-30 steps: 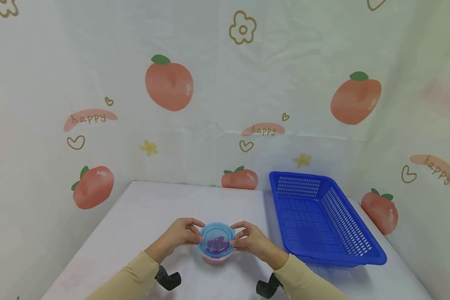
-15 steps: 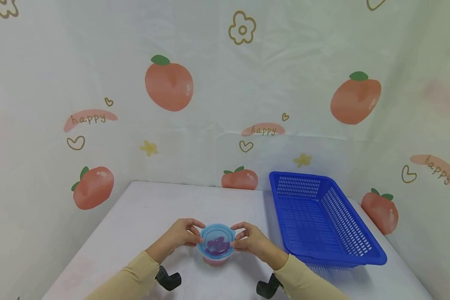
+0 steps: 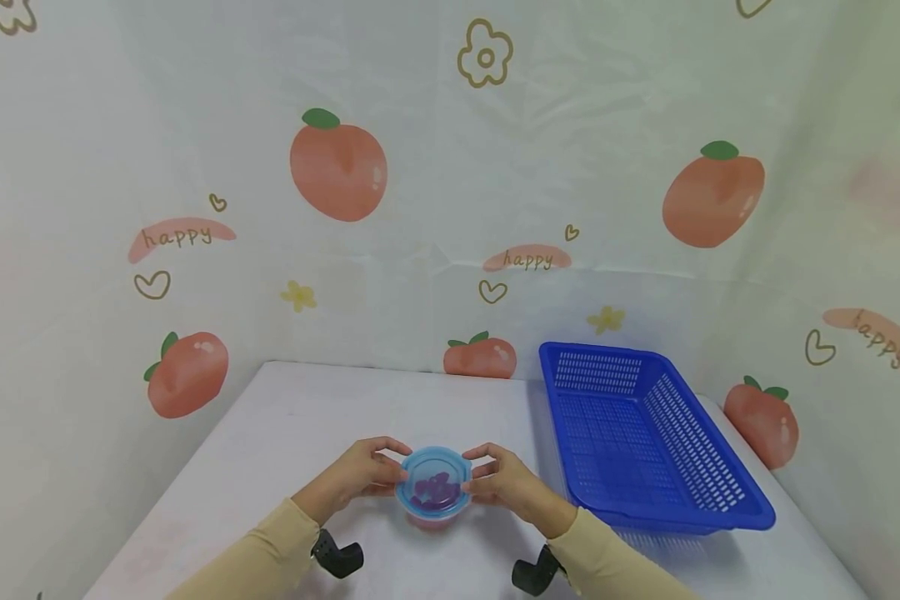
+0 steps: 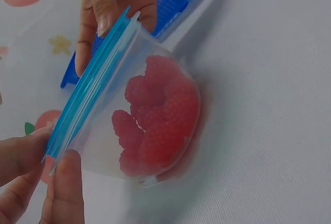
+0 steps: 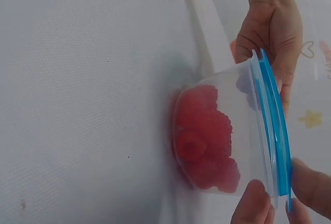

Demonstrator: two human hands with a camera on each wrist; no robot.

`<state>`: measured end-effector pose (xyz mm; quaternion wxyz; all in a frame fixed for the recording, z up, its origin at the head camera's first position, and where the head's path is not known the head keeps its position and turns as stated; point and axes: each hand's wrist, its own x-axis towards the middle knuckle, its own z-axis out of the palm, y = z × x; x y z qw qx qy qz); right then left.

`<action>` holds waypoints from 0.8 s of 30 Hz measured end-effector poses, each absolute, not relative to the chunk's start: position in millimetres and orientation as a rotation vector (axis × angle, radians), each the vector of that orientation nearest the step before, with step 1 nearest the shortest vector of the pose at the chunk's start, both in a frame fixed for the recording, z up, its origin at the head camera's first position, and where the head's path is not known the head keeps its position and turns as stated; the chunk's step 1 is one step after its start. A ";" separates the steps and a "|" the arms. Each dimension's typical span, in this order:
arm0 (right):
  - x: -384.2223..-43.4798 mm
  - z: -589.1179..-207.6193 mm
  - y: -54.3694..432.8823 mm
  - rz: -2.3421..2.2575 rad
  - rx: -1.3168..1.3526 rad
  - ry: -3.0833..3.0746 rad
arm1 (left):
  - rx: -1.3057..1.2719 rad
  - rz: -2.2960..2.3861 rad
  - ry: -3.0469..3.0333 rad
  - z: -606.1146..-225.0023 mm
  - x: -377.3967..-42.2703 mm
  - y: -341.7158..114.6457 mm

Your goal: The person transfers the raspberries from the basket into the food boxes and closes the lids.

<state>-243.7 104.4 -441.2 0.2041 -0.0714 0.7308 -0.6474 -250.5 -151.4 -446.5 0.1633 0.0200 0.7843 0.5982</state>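
Note:
A clear round plastic food container point(image 4: 98, 151) with a blue lid point(image 3: 433, 467) stands on the white table in front of the person. Red raspberries point(image 4: 165, 115) show through its wall and look purple through the lid in the head view. My left hand point(image 3: 356, 471) pinches the container's left edge, thumb on the lid and a finger under the rim. On the opposite edge, my right hand point(image 3: 513, 483) pinches in the same way, its thumb point(image 5: 310, 185) against the lid. All around, the lid lies on the rim.
A large blue plastic basket point(image 3: 555, 417) with slotted sides stands on the right of the white table point(image 3: 330, 400). Behind the table hangs a pale cloth point(image 3: 435, 167) printed with fruit. Dark wrist devices point(image 3: 337, 557) sit below both wrists.
In the head view both thumbs have shifted slightly upward along the lid's edge, and more fingers show below them. The container and basket stay in place.

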 end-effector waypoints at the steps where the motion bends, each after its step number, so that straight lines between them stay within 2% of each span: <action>1: -244.0 -441.6 104.6 -1.813 -0.209 2.025 | 0.051 1.712 2.231 -447.3 -251.1 -151.5; 24: -251.0 -449.3 99.4 -1.879 -0.072 1.945 | -0.027 1.744 2.193 -450.9 -251.7 -150.1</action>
